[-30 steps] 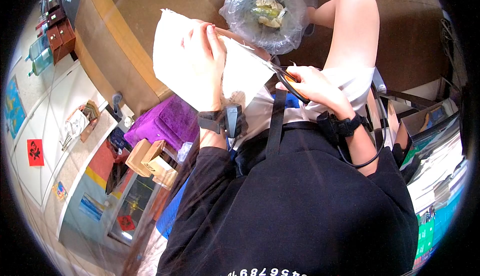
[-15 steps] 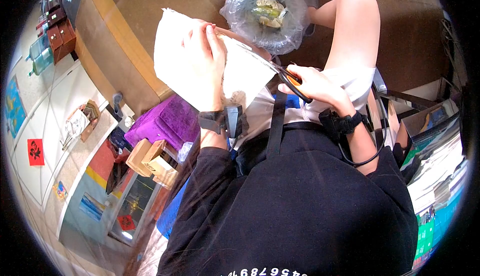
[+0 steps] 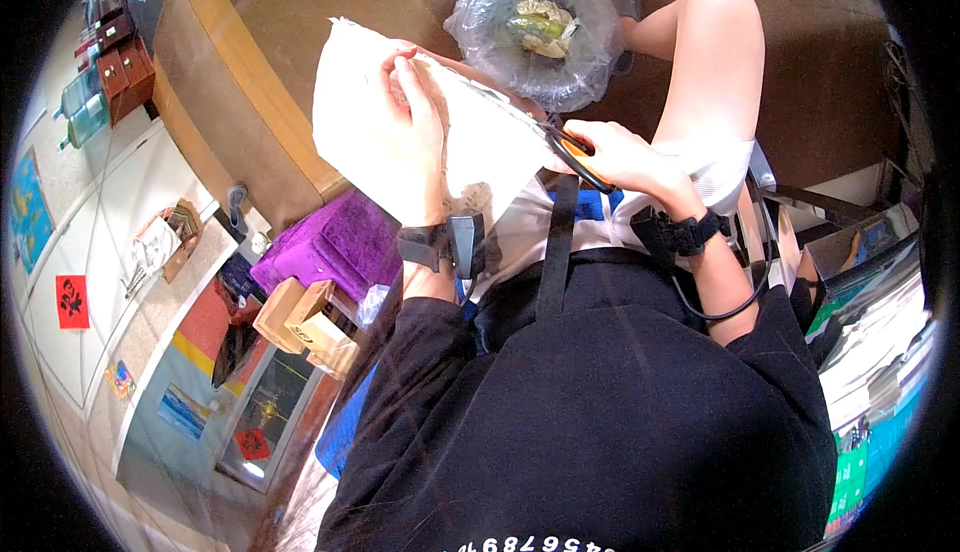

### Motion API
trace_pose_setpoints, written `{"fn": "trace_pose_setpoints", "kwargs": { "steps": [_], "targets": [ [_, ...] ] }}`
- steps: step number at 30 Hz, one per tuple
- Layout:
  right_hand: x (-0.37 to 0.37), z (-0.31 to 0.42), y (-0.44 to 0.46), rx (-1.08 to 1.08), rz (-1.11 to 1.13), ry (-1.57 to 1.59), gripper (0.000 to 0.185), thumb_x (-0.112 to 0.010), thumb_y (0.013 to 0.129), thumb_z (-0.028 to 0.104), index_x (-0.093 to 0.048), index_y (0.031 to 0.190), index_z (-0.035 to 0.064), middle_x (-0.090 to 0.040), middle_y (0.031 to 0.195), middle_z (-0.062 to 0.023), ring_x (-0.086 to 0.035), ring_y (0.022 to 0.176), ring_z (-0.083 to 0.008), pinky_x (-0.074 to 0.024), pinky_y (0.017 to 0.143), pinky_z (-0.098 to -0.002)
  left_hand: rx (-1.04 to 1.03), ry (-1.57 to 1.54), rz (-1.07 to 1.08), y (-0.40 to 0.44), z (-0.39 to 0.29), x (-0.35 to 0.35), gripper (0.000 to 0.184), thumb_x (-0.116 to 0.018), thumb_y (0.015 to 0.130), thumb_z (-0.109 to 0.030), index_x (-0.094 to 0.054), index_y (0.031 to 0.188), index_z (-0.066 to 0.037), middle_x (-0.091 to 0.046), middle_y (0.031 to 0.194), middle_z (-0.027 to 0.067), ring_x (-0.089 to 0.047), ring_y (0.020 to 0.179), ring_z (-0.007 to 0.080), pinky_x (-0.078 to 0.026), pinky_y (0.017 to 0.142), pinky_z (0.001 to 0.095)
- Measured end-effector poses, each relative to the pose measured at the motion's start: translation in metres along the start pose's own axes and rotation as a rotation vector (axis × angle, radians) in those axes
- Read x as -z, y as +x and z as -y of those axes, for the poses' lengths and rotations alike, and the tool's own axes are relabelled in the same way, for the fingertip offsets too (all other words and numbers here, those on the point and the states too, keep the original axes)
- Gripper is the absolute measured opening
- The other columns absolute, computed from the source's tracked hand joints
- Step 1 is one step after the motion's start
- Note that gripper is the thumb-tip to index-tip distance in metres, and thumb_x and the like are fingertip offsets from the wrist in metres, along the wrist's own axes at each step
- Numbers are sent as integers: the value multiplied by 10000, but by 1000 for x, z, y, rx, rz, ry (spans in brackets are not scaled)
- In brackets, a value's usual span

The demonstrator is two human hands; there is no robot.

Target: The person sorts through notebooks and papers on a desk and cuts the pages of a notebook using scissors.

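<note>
A large white sheet (image 3: 350,102), paper or cloth-like with a ragged edge, lies tilted over my lap. My left hand (image 3: 412,117) rests on its upper part, fingers bent and holding it. In my right hand (image 3: 630,160) is a pair of scissors (image 3: 572,157) with black and orange handles. The blades meet the sheet's right edge, partly hidden by the sheet. A loose strip seems to lie along the sheet's upper right edge; glare blurs the detail.
A bin lined with clear plastic (image 3: 475,27), with scraps inside, stands beyond the sheet by my foot. My bare knee (image 3: 715,22) is right of it. A purple box (image 3: 325,252) and cardboard boxes (image 3: 300,317) are at left. Books and papers (image 3: 870,372) crowd the right.
The scissors' handles have come closer together and the blades show less past the sheet's edge. My left fingers have bent a little more, and the view has shifted slightly.
</note>
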State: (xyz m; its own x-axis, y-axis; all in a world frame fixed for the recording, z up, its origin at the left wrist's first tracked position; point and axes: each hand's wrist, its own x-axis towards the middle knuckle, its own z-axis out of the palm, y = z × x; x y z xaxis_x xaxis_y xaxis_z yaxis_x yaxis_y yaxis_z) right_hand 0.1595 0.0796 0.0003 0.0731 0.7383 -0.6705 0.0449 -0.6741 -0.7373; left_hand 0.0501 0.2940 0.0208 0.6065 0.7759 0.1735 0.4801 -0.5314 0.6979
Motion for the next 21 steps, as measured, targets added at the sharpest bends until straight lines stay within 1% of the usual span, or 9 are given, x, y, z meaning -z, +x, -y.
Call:
{"fn": "trace_pose_setpoints", "kwargs": {
  "steps": [3, 6, 9, 10, 11, 13, 16, 19, 21],
  "targets": [
    [-3, -3, 2, -45, 40, 145, 488, -673, 832, 481, -577, 839, 3, -555, 666, -88, -500, 612, -155, -418, 590, -313, 11, -44, 3, -1, 4, -1, 189, -475, 992, -123, -610, 1010, 9, -673, 965, 91, -628, 925, 158, -474, 851, 282],
    [-3, -4, 3, -17, 65, 205, 466, -668, 845, 459, -580, 838, 1, -547, 663, -64, -478, 615, -135, -412, 586, -307, 14, -50, 10, -1, 3, 0, 186, -471, 994, -115, -605, 1016, 13, -671, 976, 92, -627, 935, 160, -473, 857, 282],
    [7, 4, 2, -48, 60, 112, 444, -668, 854, 435, -580, 823, 1, -532, 658, -40, -456, 618, -115, -405, 579, -300, 25, -54, 7, -1, 4, 0, 185, -474, 992, -116, -605, 1013, 12, -671, 973, 94, -628, 936, 161, -475, 856, 281],
    [6, 1, 3, -5, 51, 118, 418, -671, 859, 407, -578, 809, 2, -531, 658, -24, -454, 622, -98, -400, 575, -287, 43, -53, 10, -2, 3, 0, 184, -475, 992, -116, -605, 1013, 11, -671, 973, 95, -629, 935, 161, -475, 855, 281],
    [5, 1, 3, -26, 61, 141, 413, -673, 859, 401, -576, 807, 3, -525, 656, -19, -450, 621, -93, -396, 572, -282, 61, -53, 13, -2, 3, 0, 183, -476, 992, -117, -605, 1013, 11, -671, 972, 95, -629, 934, 160, -476, 854, 280],
    [4, 2, 2, -68, 83, 187, 401, -676, 859, 388, -572, 802, 4, -515, 653, -8, -441, 621, -82, -389, 565, -274, 20, -39, 5, 0, 4, 0, 183, -478, 990, -116, -607, 1010, 11, -672, 967, 96, -631, 929, 160, -477, 852, 279],
    [2, -2, 4, -37, 84, 189, 380, -677, 862, 370, -571, 810, 8, -496, 652, 7, -429, 621, -74, -378, 558, -266, 1, -43, -7, 0, 4, -1, 180, -482, 986, -113, -612, 1003, 11, -676, 958, 95, -634, 922, 161, -479, 847, 281],
    [-2, -5, 4, -46, 112, 299, 366, -674, 867, 360, -571, 812, 13, -482, 651, 18, -416, 621, -68, -369, 553, -263, -10, -32, -10, 1, 2, 0, 177, -487, 982, -111, -618, 995, 8, -681, 946, 94, -638, 914, 164, -480, 842, 284],
    [-3, -7, 6, -20, 103, 271, 372, -674, 866, 367, -570, 810, 14, -483, 648, 12, -416, 621, -71, -369, 555, -263, -19, -21, -11, 2, 2, 0, 175, -490, 980, -109, -621, 990, 6, -683, 941, 93, -640, 910, 167, -481, 838, 285]
  ]
}}
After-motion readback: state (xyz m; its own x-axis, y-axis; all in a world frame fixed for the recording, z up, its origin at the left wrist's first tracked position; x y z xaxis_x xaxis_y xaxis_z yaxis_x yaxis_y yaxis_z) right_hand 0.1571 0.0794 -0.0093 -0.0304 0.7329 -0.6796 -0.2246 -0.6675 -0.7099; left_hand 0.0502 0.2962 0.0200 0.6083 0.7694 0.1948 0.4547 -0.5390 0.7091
